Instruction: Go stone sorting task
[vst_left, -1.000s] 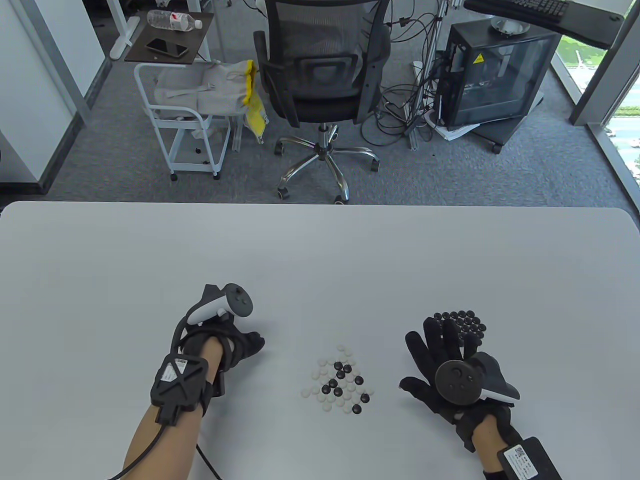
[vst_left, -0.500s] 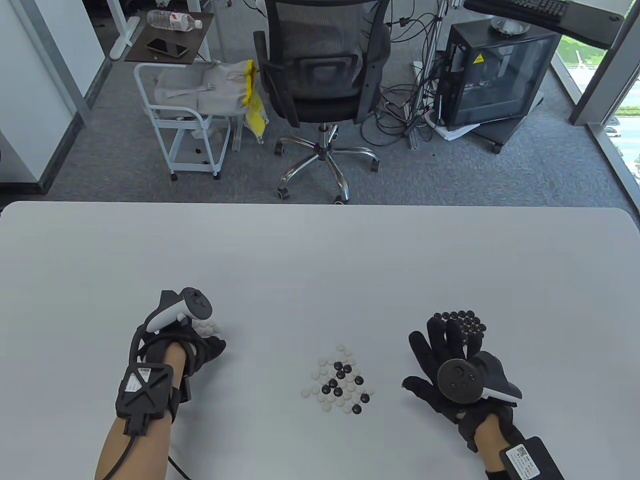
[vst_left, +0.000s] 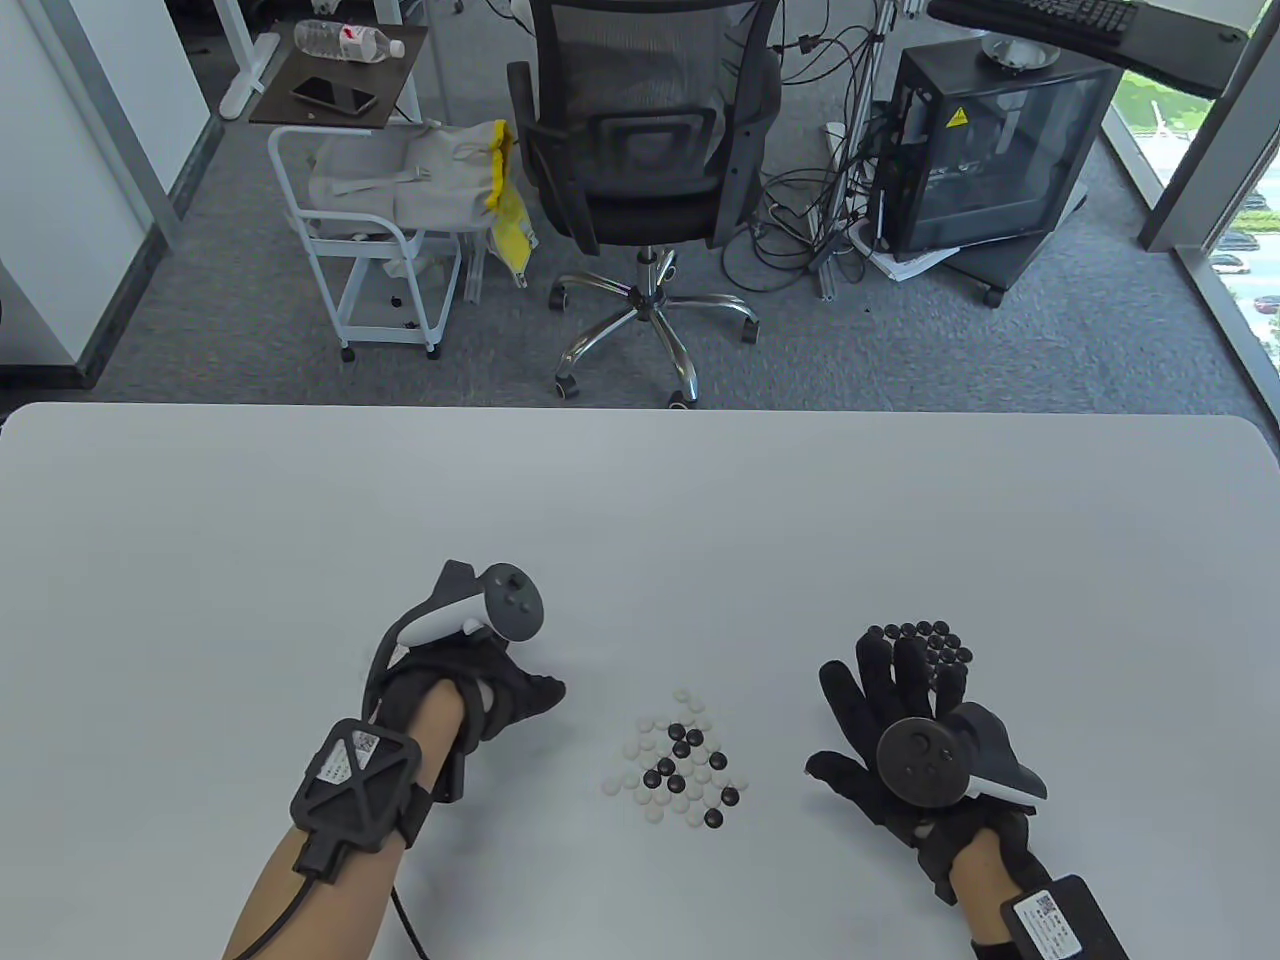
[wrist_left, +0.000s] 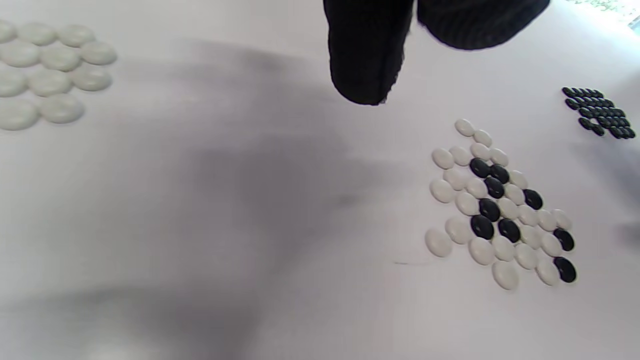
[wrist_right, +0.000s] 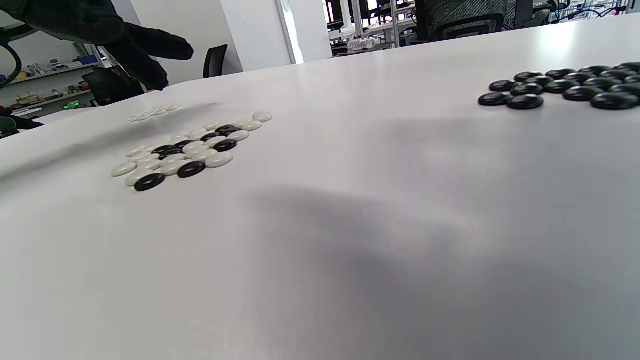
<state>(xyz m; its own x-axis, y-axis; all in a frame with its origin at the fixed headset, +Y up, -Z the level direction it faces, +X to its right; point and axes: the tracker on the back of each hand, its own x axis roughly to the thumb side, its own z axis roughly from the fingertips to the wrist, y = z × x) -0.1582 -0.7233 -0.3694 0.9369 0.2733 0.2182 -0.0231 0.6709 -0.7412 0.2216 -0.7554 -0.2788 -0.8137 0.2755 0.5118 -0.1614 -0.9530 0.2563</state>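
A mixed pile of black and white Go stones (vst_left: 675, 762) lies near the table's front middle, also in the left wrist view (wrist_left: 500, 210) and right wrist view (wrist_right: 190, 150). My left hand (vst_left: 540, 692) hovers just left of it, fingers pointing at it and holding nothing; its fingertips (wrist_left: 367, 75) hang bare. A group of white stones (wrist_left: 45, 70) lies to the left, hidden under that hand in the table view. My right hand (vst_left: 890, 672) lies flat with fingers spread, its fingertips at a group of black stones (vst_left: 925, 642).
The white table (vst_left: 640, 500) carries only the stone groups and my hands. Beyond its far edge stand an office chair (vst_left: 640, 130), a white cart (vst_left: 375, 250) and a computer case (vst_left: 985, 150) on the floor.
My left hand swung left to the white group, then came back right, and now sits closer to the mixed pile than a second ago. The right hand has barely moved.
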